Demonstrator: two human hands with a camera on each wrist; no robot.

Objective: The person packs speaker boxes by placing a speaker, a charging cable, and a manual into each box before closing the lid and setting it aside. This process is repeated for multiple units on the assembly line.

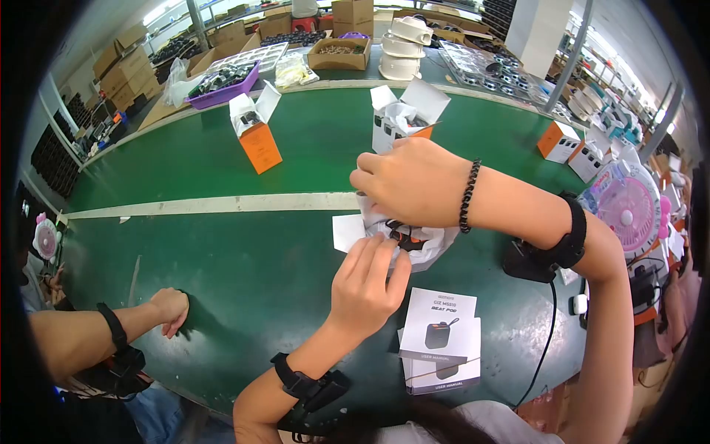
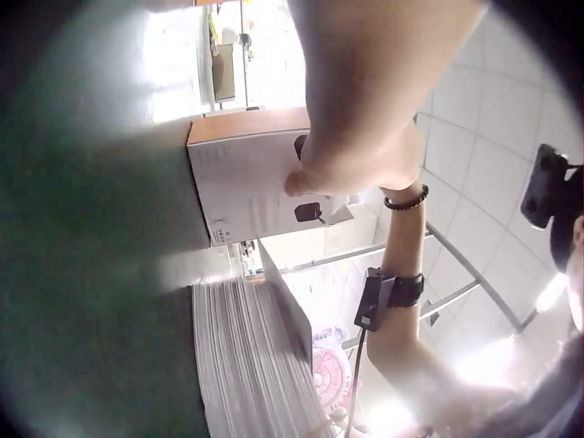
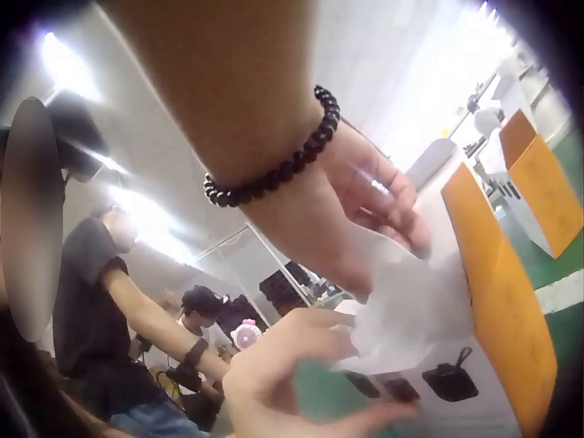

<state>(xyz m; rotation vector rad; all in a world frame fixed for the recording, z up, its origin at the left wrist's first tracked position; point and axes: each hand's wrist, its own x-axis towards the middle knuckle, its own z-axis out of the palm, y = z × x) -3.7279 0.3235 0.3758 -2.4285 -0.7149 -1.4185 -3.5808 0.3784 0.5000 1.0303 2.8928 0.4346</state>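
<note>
A white and orange printed box (image 2: 246,187) stands with its top open on the green table. White plastic wrap (image 3: 411,306) bulges out of it. Inside, the head view shows part of a black item with orange trim (image 1: 407,240). My left hand (image 1: 367,285) holds the near side of the box, its thumb against the printed face and its fingers at the rim. Above the opening, my right hand (image 1: 421,181) pinches the white wrap, palm down. Its fingertips are partly hidden in the head view.
User manuals (image 1: 441,325) lie stacked before the box. Farther back stand an open orange box (image 1: 260,148) and another open box (image 1: 384,133). A pink fan (image 1: 627,213) is at the right. Another person's hand (image 1: 171,309) rests on the table at left.
</note>
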